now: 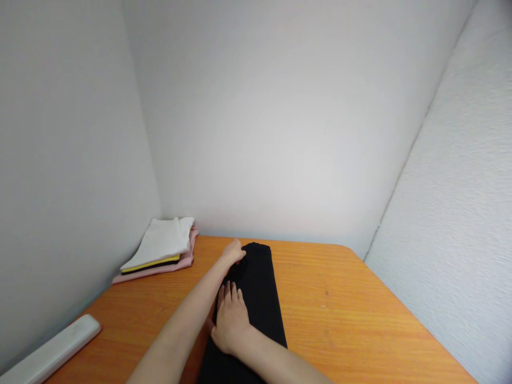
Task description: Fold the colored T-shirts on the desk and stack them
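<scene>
A black garment (260, 288) lies in a long narrow strip on the wooden table, running from the near edge of view toward the wall. At its far left corner my left hand (233, 252) has its fingers closed on the black cloth. My right hand (231, 319) rests flat on the left side of the strip, closer to me, fingers stretched out and pointing away. Whether the cloth is a pair of trousers or another garment I cannot tell. Its near end runs out of view.
A stack of folded clothes (164, 240), white on top with yellow, black and pink below, sits at the table's far left corner. A long white object (60, 346) lies at the near left. Walls enclose the wooden table (336, 309) at the back and sides.
</scene>
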`<state>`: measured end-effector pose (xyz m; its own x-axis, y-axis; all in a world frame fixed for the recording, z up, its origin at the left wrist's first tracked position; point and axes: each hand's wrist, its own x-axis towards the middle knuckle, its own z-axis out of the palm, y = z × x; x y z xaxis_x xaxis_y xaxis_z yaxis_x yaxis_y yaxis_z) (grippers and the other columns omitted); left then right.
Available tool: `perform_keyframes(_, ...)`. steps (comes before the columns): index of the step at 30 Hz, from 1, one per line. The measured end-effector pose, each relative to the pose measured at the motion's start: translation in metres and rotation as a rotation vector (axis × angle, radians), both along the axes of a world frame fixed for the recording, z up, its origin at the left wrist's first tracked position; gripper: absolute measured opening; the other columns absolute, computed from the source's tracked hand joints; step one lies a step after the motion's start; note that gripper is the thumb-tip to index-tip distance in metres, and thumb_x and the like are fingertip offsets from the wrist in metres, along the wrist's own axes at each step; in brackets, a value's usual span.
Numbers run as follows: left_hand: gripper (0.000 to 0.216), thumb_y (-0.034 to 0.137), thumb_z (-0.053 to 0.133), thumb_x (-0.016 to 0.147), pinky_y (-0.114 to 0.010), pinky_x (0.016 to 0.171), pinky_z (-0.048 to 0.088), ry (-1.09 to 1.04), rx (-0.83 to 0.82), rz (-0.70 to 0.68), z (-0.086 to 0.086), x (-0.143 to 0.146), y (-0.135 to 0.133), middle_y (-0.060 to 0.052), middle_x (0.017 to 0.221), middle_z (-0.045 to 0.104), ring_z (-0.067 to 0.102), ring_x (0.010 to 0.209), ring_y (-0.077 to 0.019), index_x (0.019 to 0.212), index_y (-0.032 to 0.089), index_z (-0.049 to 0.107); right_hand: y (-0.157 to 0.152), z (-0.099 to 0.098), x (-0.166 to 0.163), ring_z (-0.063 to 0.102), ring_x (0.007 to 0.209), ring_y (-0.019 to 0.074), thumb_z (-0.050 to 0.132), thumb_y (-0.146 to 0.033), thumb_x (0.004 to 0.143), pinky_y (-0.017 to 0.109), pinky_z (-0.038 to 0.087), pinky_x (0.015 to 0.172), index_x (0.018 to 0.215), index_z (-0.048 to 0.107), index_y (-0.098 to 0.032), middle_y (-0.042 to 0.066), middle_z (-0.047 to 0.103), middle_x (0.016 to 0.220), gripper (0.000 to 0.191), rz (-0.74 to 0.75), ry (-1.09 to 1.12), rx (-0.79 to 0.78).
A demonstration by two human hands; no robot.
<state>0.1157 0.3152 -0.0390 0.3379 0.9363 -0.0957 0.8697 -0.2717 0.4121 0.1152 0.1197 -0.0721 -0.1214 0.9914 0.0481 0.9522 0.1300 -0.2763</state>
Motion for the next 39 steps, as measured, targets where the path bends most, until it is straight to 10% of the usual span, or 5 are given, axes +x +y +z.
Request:
perform_keyframes(8, 0.042, 0.041, 0.055, 0.092, -0.039, 0.088, 0.051, -0.086, 0.099, -0.179, -0.024, 0.000, -0.028, -0.012, 0.110, 0.065, 0.064, 0.097, -0.0214, 0.121, 0.011, 0.054, -0.028, 0.009, 0.008, 0.014, 0.144, 0.0376, 0.044, -0.051, 0.091, 0.053, 0.017, 0.116, 0.149, 0.026, 0.000, 0.023, 0.019, 0.155, 0.079, 0.113, 0.048, -0.015)
perform_keyframes(16, 0.040, 0.031, 0.053, 0.088, -0.039, 0.111, 0.035, -0.105, 0.209, -0.559, -0.042, -0.052, -0.072, -0.009, 0.139, 0.055, 0.047, 0.130, -0.0225, 0.126, 0.019, 0.055, -0.009, 0.058, 0.064, 0.066, 0.091, 0.0227, 0.037, -0.032, 0.097, 0.032, 0.047, 0.084, 0.097, 0.070, -0.018, 0.010, 0.072, 0.097, 0.036, 0.070, 0.221, 0.171)
perform_keyframes(25, 0.053, 0.036, 0.043, 0.094, -0.048, 0.120, 0.014, -0.018, 0.322, -0.569, -0.053, -0.052, -0.107, -0.013, 0.153, 0.036, 0.027, 0.144, -0.0267, 0.143, 0.016, 0.039, 0.117, 0.018, 0.091, 0.022, 0.144, 0.0223, 0.032, -0.036, 0.099, 0.039, 0.018, 0.116, 0.142, 0.045, -0.017, 0.008, 0.033, 0.153, 0.049, 0.116, 0.156, 0.013)
perform_keyframes(39, 0.061, 0.048, 0.030, 0.098, -0.045, 0.120, 0.010, 0.022, 0.337, -0.581, -0.056, -0.075, -0.144, -0.010, 0.156, 0.028, 0.016, 0.147, -0.0237, 0.149, 0.016, 0.030, 0.141, -0.019, 0.095, 0.003, 0.147, 0.0214, 0.014, -0.047, 0.101, 0.045, 0.002, 0.118, 0.154, 0.014, -0.016, 0.002, 0.007, 0.160, 0.061, 0.093, 0.023, -0.108)
